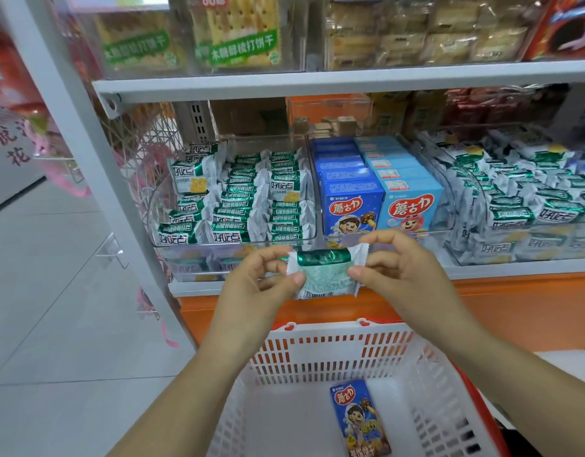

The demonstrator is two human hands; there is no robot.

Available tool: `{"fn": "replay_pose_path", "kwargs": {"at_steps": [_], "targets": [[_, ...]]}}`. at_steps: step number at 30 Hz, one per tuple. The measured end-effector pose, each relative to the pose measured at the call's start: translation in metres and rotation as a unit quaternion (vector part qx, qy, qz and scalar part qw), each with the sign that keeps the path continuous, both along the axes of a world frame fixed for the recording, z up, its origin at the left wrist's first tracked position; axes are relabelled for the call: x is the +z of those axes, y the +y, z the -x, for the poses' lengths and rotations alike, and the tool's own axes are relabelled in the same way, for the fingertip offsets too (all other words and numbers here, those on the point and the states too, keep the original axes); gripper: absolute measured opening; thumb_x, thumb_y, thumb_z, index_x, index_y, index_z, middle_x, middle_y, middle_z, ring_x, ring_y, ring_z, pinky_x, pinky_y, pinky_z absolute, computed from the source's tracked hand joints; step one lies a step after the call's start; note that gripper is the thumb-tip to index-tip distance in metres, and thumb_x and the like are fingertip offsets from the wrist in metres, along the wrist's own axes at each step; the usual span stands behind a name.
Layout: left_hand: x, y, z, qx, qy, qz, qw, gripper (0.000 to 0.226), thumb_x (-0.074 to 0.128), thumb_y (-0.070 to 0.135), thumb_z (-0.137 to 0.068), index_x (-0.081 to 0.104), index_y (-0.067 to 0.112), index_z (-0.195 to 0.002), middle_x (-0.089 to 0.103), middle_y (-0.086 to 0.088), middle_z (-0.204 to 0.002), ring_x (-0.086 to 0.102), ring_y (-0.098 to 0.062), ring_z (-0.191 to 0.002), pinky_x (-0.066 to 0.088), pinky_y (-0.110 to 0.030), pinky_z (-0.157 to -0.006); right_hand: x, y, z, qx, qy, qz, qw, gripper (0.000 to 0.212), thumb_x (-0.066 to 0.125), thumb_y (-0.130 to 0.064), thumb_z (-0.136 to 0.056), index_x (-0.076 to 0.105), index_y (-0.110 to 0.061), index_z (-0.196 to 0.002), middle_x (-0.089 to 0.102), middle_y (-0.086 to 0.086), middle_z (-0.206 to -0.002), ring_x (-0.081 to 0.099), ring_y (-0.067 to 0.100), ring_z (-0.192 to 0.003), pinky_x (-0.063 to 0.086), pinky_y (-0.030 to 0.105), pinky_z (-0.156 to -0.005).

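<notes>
Both hands hold a small green-and-white foil biscuit packet [325, 273] up in front of the shelf, just above the far rim of the white slotted plastic shopping basket [334, 354]. The left hand [258, 278] pinches the packet's left crimped end between thumb and forefinger, and the right hand [400, 268] pinches its right end the same way, with the other fingers loosely curled. The packet looks taken from the clear plastic bin [154, 225] of like packets on the far left, and it is probably being checked. The next move would be to lower it towards the near side and let go over the basket, beside the dark blue cardboard snack box [360, 420] lying on its floor.
</notes>
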State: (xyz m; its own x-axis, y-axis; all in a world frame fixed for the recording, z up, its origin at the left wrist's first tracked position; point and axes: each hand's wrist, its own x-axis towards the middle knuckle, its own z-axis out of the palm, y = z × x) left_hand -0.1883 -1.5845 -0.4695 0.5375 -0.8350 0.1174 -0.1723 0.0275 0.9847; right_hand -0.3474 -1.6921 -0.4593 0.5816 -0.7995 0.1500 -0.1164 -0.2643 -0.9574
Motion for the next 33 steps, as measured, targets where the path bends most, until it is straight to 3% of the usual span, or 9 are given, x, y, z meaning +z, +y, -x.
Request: {"fn": "replay_pose_path", "kwargs": {"at_steps": [3,8,13,17,19,23,27,29,33], "targets": [[0.001,0.001,0.002,-0.002,-0.008,-0.003,1.0,0.022,0.069,0.005,-0.083,0.063,0.025,-0.091,0.059,0.018,-0.064,0.061,0.006,-0.064,0.049,-0.009,-0.068,-0.003,0.002,0.001,-0.014,-0.005,0.026,1.0,0.014,0.07,-0.014,-0.082,0.059,-0.021,-0.08,0.071,-0.007,-0.077,0.065,0.004,-0.077,0.046,0.021,-0.075],[-0.001,0.0,0.002,0.019,-0.022,0.031,0.999,0.031,0.071,0.006,-0.081,0.07,0.037,-0.079,0.066,0.01,-0.074,0.068,-0.016,-0.087,0.051,-0.025,-0.084,-0.002,0.001,0.001,-0.009,-0.044,-0.034,0.998,0.011,0.064,-0.006,-0.085,0.058,-0.014,-0.079,0.074,-0.004,-0.08,0.069,0.007,-0.082,0.049,0.021,-0.08],[0.002,0.002,0.007,0.005,-0.083,0.051,0.995,0.039,0.069,0.012,-0.082,0.069,0.05,-0.08,0.062,0.017,-0.075,0.065,-0.012,-0.084,0.05,-0.021,-0.082,-0.012,-0.007,-0.001,-0.025,-0.07,-0.126,0.989,0.012,0.058,-0.002,-0.089,0.059,-0.012,-0.083,0.074,0.001,-0.081,0.07,0.015,-0.085,0.049,0.04,-0.095],[0.002,0.002,0.006,0.025,-0.075,0.041,0.996,0.022,0.069,0.013,-0.084,0.07,0.036,-0.081,0.067,0.004,-0.08,0.066,-0.011,-0.079,0.052,-0.018,-0.076,-0.011,-0.006,-0.001,-0.021,-0.068,-0.122,0.99,0.008,0.062,-0.007,-0.087,0.06,-0.014,-0.084,0.074,0.003,-0.084,0.07,0.018,-0.086,0.05,0.04,-0.094],[0.003,0.001,0.004,0.04,-0.052,0.018,0.998,0.014,0.067,0.016,-0.086,0.069,0.029,-0.092,0.064,0.005,-0.073,0.062,-0.005,-0.068,0.049,-0.015,-0.069,-0.008,-0.004,-0.002,-0.031,-0.055,-0.082,0.995,0.01,0.066,-0.009,-0.085,0.062,-0.017,-0.088,0.074,-0.004,-0.088,0.069,0.012,-0.085,0.051,0.034,-0.091],[-0.002,-0.002,-0.006,0.043,0.052,-0.056,0.996,0.027,0.064,0.021,-0.09,0.064,0.021,-0.116,0.058,0.011,-0.063,0.061,-0.004,-0.073,0.049,-0.029,-0.087,0.003,0.003,0.002,0.04,-0.018,0.034,0.998,0.03,0.071,-0.011,-0.081,0.064,-0.036,-0.097,0.064,-0.024,-0.112,0.067,0.01,-0.088,0.053,0.031,-0.084],[0.007,-0.003,-0.012,0.015,0.245,-0.079,0.966,0.032,0.064,0.012,-0.088,0.061,0.02,-0.119,0.069,-0.01,-0.105,0.066,-0.02,-0.088,0.056,-0.03,-0.074,0.006,0.005,0.008,0.129,0.104,0.286,0.944,0.039,0.077,-0.024,-0.077,0.059,-0.041,-0.107,0.037,-0.027,-0.139,0.043,-0.009,-0.123,0.033,0.008,-0.099],[0.014,-0.001,-0.014,-0.003,0.296,-0.087,0.951,0.031,0.064,0.011,-0.086,0.063,0.019,-0.116,0.071,-0.004,-0.097,0.068,-0.019,-0.08,0.055,-0.025,-0.068,0.006,0.003,0.002,0.118,0.119,0.354,0.92,0.042,0.077,-0.023,-0.077,0.059,-0.038,-0.112,0.047,-0.022,-0.133,0.045,-0.006,-0.121,0.035,0.012,-0.098],[0.029,0.003,-0.022,-0.033,0.324,-0.09,0.941,0.016,0.057,0.014,-0.092,0.064,0.016,-0.107,0.07,0.004,-0.066,0.069,-0.01,-0.062,0.056,-0.024,-0.065,0.018,0.001,-0.019,0.05,0.082,0.393,0.914,0.032,0.075,-0.014,-0.077,0.066,-0.023,-0.106,0.065,-0.013,-0.098,0.057,0.006,-0.087,0.043,0.013,-0.076]]}}
